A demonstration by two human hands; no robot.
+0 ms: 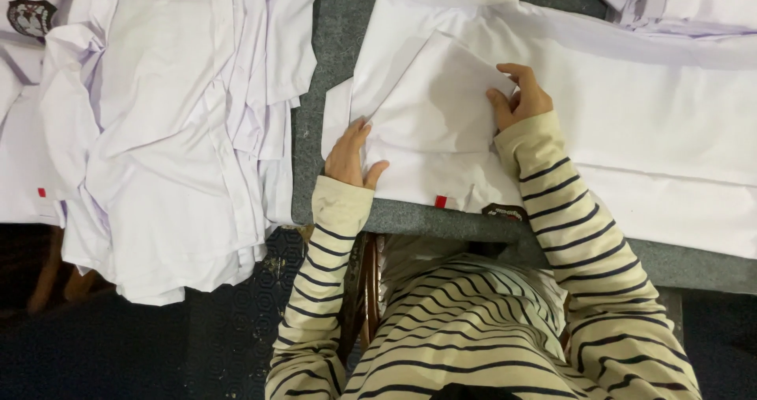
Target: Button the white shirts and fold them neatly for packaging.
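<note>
Folding a white shirt (pixel 441 116) flat on the grey worktop (pixel 315 132), mid-fold by our read: left hand (pixel 351 156) pins the lower left edge with fingers flat, grip empty, while right hand (pixel 519 96) presses the corner of the folded-over panel, fingers curled on the cloth, no pinch that we can see. Next move, as we judge it, needs the crease held down and the loose side squared before turning it in. Unfolded white shirts (pixel 173 132) lie heaped just left, more white cloth (pixel 670 108) to the right.
</note>
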